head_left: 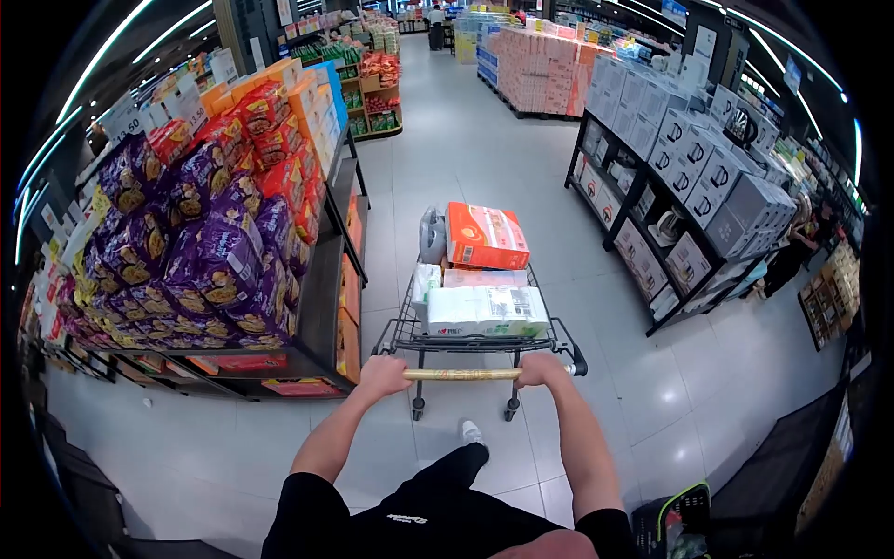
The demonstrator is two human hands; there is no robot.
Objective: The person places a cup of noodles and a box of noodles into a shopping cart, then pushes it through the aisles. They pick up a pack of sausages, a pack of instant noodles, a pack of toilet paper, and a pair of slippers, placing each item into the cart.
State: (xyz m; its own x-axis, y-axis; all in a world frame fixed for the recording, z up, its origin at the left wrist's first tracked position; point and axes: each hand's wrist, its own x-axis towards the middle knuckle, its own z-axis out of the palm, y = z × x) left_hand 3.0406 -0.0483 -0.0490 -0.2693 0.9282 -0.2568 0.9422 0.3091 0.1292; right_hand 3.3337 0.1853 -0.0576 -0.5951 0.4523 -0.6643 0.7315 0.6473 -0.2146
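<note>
Both fists close round the handlebar (463,374) of a shopping cart (400,334). My left hand (383,376) grips its left end, and my right hand (544,370) grips it near the right end. A white wrapped pack (484,312), which looks like paper rolls, lies at the near end of the cart. Behind it stands an orange-red box or pack (487,236), with a grey plastic bag (432,235) to its left. A smaller white-green pack (426,281) sits along the left side. What lies beneath these is hidden.
On the left, purple snack packs (219,252) are piled on a dark shelf (326,270) close to the cart. Boxed kettles (694,154) fill a rack at right. A pink stack (540,70) stands ahead beside the tiled aisle (438,121). A person (801,247) is at far right; a basket (672,522) is lower right.
</note>
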